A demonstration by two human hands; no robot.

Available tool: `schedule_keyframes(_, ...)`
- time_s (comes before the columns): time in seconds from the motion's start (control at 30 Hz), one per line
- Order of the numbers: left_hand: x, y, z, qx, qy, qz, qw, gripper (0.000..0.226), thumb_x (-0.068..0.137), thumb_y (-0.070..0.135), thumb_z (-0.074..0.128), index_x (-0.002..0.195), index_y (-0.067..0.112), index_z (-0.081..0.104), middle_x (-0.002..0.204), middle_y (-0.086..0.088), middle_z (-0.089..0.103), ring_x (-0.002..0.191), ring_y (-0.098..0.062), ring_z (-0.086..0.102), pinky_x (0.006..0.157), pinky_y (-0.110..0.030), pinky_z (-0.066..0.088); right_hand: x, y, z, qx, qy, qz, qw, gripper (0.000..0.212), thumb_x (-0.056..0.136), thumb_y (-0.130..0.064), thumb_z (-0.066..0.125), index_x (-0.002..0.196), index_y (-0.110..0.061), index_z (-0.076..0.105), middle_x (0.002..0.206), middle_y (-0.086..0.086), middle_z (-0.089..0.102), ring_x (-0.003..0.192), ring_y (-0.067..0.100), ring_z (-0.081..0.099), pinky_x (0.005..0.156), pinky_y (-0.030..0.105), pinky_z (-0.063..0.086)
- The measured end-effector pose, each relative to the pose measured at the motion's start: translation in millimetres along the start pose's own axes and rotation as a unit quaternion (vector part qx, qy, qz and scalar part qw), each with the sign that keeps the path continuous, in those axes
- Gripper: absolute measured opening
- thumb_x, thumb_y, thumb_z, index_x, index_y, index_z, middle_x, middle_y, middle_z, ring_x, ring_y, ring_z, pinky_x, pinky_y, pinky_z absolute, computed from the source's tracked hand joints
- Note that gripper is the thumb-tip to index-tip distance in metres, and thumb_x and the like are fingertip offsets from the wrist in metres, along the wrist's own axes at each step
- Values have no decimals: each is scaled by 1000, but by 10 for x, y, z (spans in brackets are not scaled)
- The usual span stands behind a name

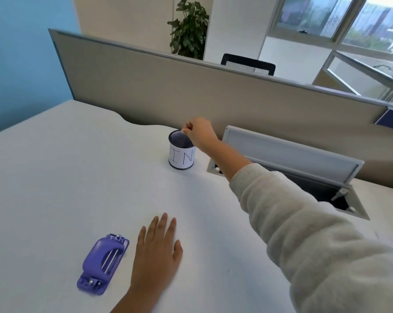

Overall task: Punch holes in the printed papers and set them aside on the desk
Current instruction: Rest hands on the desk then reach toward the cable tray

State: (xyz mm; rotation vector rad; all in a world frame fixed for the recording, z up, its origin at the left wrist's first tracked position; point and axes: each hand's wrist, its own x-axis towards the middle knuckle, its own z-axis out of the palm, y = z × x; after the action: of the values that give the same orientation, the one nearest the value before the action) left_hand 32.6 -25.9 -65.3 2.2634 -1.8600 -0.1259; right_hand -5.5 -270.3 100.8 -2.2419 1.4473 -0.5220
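Nearby, left hand (156,254) flat on smooth white table (55,177), fingers straight, beside glossy purple plastic hole punch (103,264). Farther off, right hand (200,134) fingers pinching rim of cylindrical mesh cup (181,152) with paper label.

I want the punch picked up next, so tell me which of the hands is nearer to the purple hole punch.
Left. The left hand lies flat on the desk just beside the purple hole punch; the right hand is far off at the mesh cup's rim.

head-worn view, looking down over desk (55,177)
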Motion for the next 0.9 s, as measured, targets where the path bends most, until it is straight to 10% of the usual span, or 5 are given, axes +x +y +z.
schedule_keyframes(0.17,-6,-2,12,0,16,0,1000,53,80,34,33,121,15,60,128,-9,59,116,-27,58,93,-47,46,169,121,102,-31,-9,31,999,18,91,-12,53,79,-6,64,82,9,55,76,25,49,66,28,37)
schedule_keyframes(0.57,-11,11,15,11,30,-6,999,53,80,34,32,123,15,58,130,-8,58,118,-25,56,96,-46,44,-144,306,21,33,27,-20,999,23,93,-13,47,106,-9,66,112,6,67,98,22,59,77,22,39)
schedule_keyframes(0.9,-28,20,21,4,28,-3,1000,60,83,36,20,132,13,47,141,-11,47,130,-29,43,106,-48,32,-2128,843,6,0,-102,-72,992,19,90,-19,58,107,-23,65,109,-1,60,77,4,52,73,12,40)
